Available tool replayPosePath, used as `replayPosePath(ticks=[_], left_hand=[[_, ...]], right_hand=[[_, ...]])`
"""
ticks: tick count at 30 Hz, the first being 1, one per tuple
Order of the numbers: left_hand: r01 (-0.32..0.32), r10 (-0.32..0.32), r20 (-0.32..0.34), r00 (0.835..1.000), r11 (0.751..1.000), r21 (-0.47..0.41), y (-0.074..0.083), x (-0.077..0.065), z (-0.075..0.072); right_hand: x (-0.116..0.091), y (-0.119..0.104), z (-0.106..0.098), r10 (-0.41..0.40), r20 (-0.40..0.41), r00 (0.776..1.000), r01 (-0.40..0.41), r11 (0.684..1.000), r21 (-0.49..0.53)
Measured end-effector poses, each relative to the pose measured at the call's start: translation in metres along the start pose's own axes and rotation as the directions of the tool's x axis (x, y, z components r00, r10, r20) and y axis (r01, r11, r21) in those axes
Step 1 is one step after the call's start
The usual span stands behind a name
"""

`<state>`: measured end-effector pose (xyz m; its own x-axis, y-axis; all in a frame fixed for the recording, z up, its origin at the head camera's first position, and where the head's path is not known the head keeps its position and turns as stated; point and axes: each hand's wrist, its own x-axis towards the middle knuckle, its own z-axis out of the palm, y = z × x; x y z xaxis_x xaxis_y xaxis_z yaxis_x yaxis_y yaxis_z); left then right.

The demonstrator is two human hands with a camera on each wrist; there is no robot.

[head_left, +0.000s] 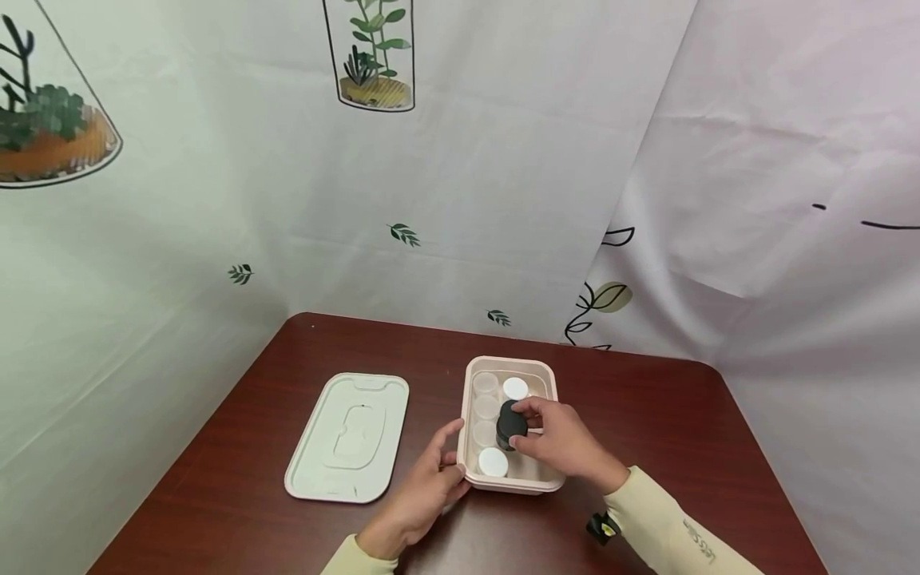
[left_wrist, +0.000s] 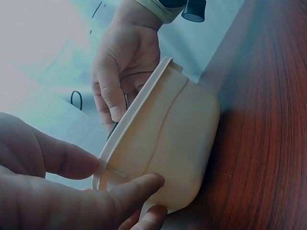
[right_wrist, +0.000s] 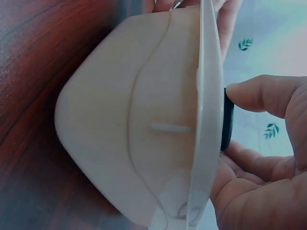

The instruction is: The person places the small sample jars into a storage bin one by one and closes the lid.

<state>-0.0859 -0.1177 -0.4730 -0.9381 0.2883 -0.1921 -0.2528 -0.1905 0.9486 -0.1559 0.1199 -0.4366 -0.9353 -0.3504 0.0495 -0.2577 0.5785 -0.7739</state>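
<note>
A cream plastic box (head_left: 549,369) stands on the table with small round containers inside. My left hand (head_left: 426,489) holds its near left corner; in the left wrist view its fingertips (left_wrist: 152,182) lie against the rim and outer wall. Between the thumb and fingers of my right hand (head_left: 564,438) is a black round-lidded container (head_left: 512,428), low in the box; its lower part is hidden. Another black lid (head_left: 507,406) shows just behind it. A white lid (head_left: 515,388) lies at the back and another white lid (head_left: 493,461) at the front. Several translucent round tops (head_left: 485,407) line the left side.
The pale box lid (head_left: 346,438) lies flat on the dark red table (head_left: 237,447), left of the box. A patterned white curtain (head_left: 446,200) hangs behind and at both sides of the table.
</note>
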Motion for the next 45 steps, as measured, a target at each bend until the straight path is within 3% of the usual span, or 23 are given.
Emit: replayPosePath(ticks=[9,17,24,33,45], left_hand=[[0.002,-0.002,0.004,1.0,1.0,-0.001,0.0,0.0,0.001],[-0.003,0.003,0.0,1.0,1.0,-0.001,-0.001,0.001,0.001],[0.002,-0.002,-0.003,1.0,1.0,0.0,-0.001,0.0,0.0],[0.003,-0.003,0.008,1.0,1.0,-0.001,-0.001,0.001,0.001],[-0.004,0.004,0.008,1.0,1.0,-0.009,-0.001,0.0,0.002]], right_hand=[[-0.001,-0.004,-0.003,0.042,-0.013,0.999,-0.043,0.997,-0.067],[0.0,0.0,0.002,-0.013,0.045,0.999,0.021,0.984,-0.177],[0.002,-0.002,0.009,-0.051,0.057,0.997,0.067,0.946,-0.318],[-0.003,-0.009,0.015,-0.01,0.068,0.998,0.039,0.892,-0.45],[-0.005,-0.012,0.018,0.001,0.067,0.998,0.03,0.884,-0.467]])
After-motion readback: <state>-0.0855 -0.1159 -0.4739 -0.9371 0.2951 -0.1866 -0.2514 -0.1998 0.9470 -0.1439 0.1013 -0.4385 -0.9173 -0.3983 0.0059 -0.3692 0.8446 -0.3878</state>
